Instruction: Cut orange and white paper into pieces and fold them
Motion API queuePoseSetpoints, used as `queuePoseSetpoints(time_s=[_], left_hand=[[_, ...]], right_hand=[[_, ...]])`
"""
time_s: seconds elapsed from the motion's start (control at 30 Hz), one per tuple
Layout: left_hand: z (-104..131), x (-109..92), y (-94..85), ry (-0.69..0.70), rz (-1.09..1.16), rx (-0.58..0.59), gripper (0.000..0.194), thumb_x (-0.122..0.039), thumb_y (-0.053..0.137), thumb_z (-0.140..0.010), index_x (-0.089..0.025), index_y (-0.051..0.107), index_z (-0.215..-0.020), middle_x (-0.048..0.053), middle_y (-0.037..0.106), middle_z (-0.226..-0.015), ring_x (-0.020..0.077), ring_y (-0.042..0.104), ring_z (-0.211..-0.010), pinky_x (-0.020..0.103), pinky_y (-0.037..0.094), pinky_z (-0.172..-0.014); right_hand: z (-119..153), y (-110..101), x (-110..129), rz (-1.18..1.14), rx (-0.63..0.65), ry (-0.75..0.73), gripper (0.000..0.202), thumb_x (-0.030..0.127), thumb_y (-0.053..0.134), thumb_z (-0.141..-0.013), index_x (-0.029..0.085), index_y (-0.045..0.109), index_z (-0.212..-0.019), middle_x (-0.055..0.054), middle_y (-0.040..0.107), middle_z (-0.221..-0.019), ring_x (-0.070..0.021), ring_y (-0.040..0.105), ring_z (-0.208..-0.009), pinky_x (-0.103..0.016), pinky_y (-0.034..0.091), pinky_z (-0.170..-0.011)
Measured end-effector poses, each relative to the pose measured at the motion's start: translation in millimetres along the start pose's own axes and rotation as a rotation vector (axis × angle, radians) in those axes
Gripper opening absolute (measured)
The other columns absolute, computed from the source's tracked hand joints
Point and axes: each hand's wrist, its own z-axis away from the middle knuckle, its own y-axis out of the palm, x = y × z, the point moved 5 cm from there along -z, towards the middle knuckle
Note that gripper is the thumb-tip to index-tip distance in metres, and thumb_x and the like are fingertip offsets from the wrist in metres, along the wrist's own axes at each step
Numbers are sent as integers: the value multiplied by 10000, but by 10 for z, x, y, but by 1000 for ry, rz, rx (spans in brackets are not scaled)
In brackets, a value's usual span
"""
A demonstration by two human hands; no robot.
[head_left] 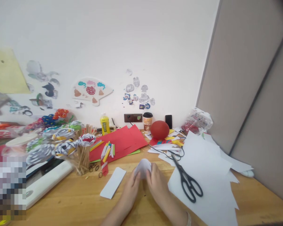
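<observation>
A small piece of white paper (143, 167), bent into an arch, is held up between my two hands above the wooden table. My left hand (132, 185) pinches its left edge and my right hand (156, 183) pinches its right edge. To the left of my left hand a flat white paper strip (113, 182) lies at a slant on the table. Black-handled scissors (187, 180) rest on large white sheets (209, 188) to the right of my right hand.
Red paper (122, 141) with small folded strips (107, 150) lies behind my hands. Wooden sticks (81, 158) stand at the left. A yellow bottle (105, 124), a lidded cup (147, 123), a red balloon (159, 130) and a phone (168, 121) are along the wall.
</observation>
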Motion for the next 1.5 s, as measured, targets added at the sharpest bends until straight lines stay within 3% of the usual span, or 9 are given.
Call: queuePoseSetpoints(time_s=[0.2,0.33,0.47,0.63,0.8,0.97,1.2,1.37,1.5], left_hand=[[87,-72,1,-17,43,67,605,-550,359,-815,-150,449,-1261,106,508,-1311,234,375,-1273,368,317,-1045],[42,-73,-82,-67,86,-22,602,-613,384,-775,-135,554,-1100,119,632,-1121,262,518,-1133,355,393,-974],[-12,-85,-157,-103,105,-81,534,-628,358,-784,-162,608,-857,81,690,-829,273,620,-866,363,476,-812],[7,-149,-151,-85,201,-49,491,-596,452,-766,-155,631,-885,73,701,-885,276,614,-903,354,472,-819],[-4,-107,-130,-119,316,-41,540,-598,581,-679,-126,636,-935,98,701,-931,297,602,-959,362,476,-819],[-1,-65,-102,-190,456,-1,608,-584,676,-600,-94,645,-959,125,713,-864,282,651,-835,334,510,-719],[53,-90,-76,-234,573,14,561,-599,637,-652,-123,650,-949,105,717,-846,246,663,-797,289,513,-673],[74,-106,-36,-256,708,90,631,-679,528,-688,-135,621,-994,102,711,-862,255,664,-806,318,523,-656],[41,-35,-94,-279,654,-32,571,-646,515,-725,-126,622,-937,109,706,-855,254,664,-803,326,525,-660]], right_hand=[[68,85,343,-20,67,62,105,256,361,-882,199,448,-867,-98,599,-803,-240,605,-713,-302,423,-581],[128,36,488,-143,60,-44,94,230,368,-867,213,440,-925,-86,556,-910,-227,575,-793,-325,443,-664],[160,5,422,-255,139,-122,197,182,523,-739,226,472,-924,-54,526,-978,-222,552,-866,-330,450,-717],[61,-6,132,-480,60,80,230,223,552,-747,204,491,-969,-51,588,-957,-200,567,-819,-325,454,-731],[38,144,104,-845,254,141,216,308,578,-772,188,552,-949,-44,639,-913,-203,600,-824,-314,472,-719],[111,207,196,-1156,404,92,405,383,640,-757,194,545,-1103,-60,642,-988,-222,597,-912,-360,467,-801],[124,234,218,-1234,384,131,538,402,675,-731,207,501,-1201,-73,626,-1077,-229,581,-979,-372,445,-863],[142,124,259,-1233,426,200,435,501,615,-752,180,617,-1045,-69,651,-1022,-248,583,-984,-374,445,-861],[149,84,209,-1192,396,254,513,581,552,-758,181,625,-1071,-69,641,-1080,-246,552,-1056,-370,388,-944]])
